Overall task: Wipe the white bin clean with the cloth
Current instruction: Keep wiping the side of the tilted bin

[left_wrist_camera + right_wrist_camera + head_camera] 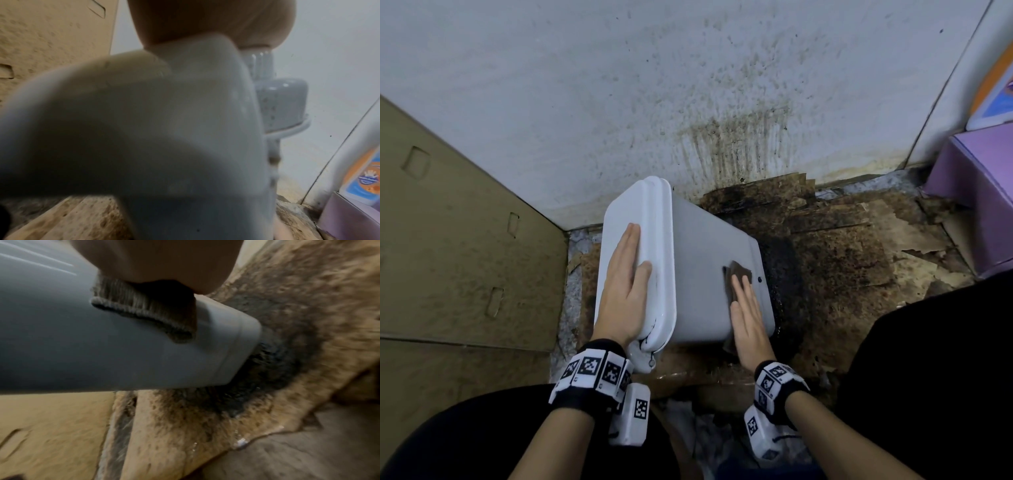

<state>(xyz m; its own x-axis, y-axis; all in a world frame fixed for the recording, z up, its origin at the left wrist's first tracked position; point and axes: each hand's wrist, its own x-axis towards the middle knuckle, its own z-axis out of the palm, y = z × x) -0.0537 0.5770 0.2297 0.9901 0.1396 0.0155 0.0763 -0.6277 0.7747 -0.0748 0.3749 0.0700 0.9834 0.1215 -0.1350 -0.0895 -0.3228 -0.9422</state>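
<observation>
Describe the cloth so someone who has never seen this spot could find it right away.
Find the white bin tilted against the stained wall. On the bin's side near its base, the right hand presses flat on a small brown ribbed cloth. It is the only dark patch on that pale plastic.

Bin [698, 260] tipped on floor cardboard [842, 260] (before the wall [585, 85]), cloth [739, 274] on its side
</observation>
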